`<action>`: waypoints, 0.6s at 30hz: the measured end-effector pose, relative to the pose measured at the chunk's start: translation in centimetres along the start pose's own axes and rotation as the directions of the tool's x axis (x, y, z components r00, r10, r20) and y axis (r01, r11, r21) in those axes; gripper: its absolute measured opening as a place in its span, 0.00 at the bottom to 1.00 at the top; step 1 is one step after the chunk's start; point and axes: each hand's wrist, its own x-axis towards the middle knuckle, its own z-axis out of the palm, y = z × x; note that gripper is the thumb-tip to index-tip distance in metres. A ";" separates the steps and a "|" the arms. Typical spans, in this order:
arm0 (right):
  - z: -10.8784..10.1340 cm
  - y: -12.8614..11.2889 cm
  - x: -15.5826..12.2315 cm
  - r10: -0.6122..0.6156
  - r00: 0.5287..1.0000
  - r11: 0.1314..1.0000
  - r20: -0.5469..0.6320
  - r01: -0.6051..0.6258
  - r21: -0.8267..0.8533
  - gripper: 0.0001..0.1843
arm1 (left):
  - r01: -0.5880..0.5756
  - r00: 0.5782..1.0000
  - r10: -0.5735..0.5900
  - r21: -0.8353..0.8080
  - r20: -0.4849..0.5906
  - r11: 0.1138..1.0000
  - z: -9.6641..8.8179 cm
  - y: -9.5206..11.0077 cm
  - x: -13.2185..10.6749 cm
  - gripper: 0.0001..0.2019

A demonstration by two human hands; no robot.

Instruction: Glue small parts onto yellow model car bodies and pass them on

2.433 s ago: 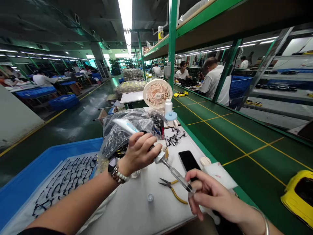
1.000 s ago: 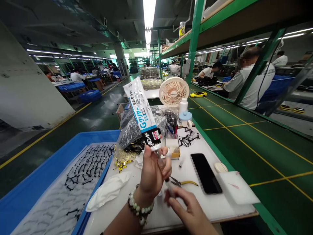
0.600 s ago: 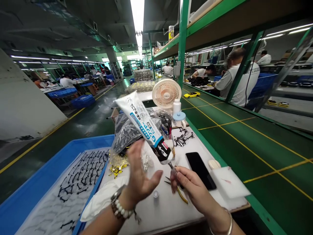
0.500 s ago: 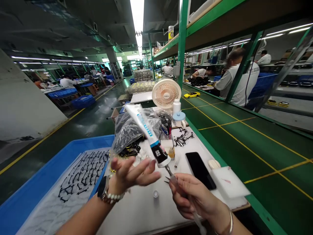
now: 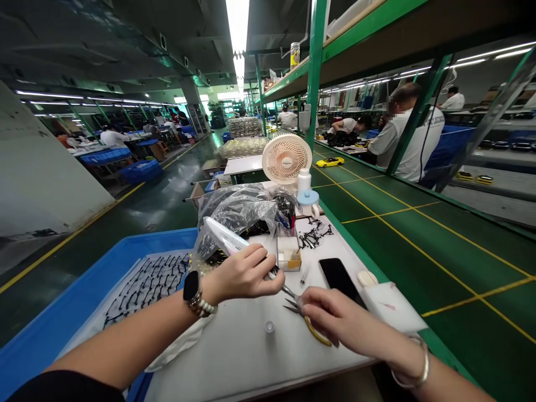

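Observation:
My left hand (image 5: 253, 272) is closed around the dark nozzle end of a white squeeze tube (image 5: 226, 237), whose body slants up and left. A thin metal nozzle (image 5: 288, 290) points from it toward my right hand (image 5: 330, 312). Those right fingers are pinched at the nozzle's tip on a translucent plastic piece, mostly hidden by them. Beneath them lies a yellow-handled tool (image 5: 318, 333) with pointed metal jaws, apparently pliers. A small clear round cap (image 5: 269, 327) sits on the white tabletop (image 5: 234, 357) in front.
To the left, a blue bin (image 5: 138, 245) holds rows of black parts on white sheets. A phone (image 5: 339, 279), white foam block (image 5: 393, 307), small box (image 5: 288, 254), loose black parts (image 5: 312, 234), plastic bag (image 5: 238, 209), lidded mug (image 5: 307, 202) and fan (image 5: 287, 159) occupy the table.
My left hand has gone from spread open to gripping the tube near its nozzle. The tube has tilted lower to the left. My right hand has turned palm-down, uncovering the yellow handle.

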 end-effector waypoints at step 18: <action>-0.9 -0.9 -1.3 -0.219 0.969 0.699 -0.113 0.075 -0.711 0.09 | 0.174 0.970 -0.136 -0.182 0.202 0.968 1.5 2.0 -3.0 0.18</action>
